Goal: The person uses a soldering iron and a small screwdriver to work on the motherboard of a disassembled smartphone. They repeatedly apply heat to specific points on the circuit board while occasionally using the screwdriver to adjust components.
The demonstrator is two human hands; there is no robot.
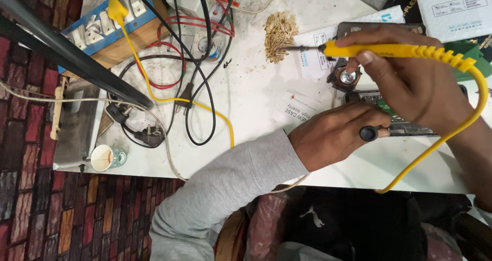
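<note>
Two hands at work over a white bench (246, 86); right hand (410, 81) wrapped around a yellow soldering iron (389, 51), fingers curled and pressed on the handle, thumb laid along its underside; left hand (338, 133) lower, knuckles bent, fingers pinching a thin tool with a black round end (370, 133).

Iron's long axis runs almost level across the frame, dark tip (302, 48) pointing toward the person's left, yellow cord (451, 133) looping away off the back of the handle and down over the bench edge; tip hangs just beside a tuft of brass-coloured cleaning wool (279, 35), touching or a hair apart, cannot tell which.

Opened dark device (410, 120) lies beneath and between both hands, much of it hidden by them; left hand nearer to it, the pinched tool reaching along its near edge; small round metal tin (347, 77) just below the iron's handle.

Farther left: blue-and-white power strip (107, 20) with a yellow plug, tangle of black and red cables (195, 61), paper cup (102, 157) at the bench corner.
</note>
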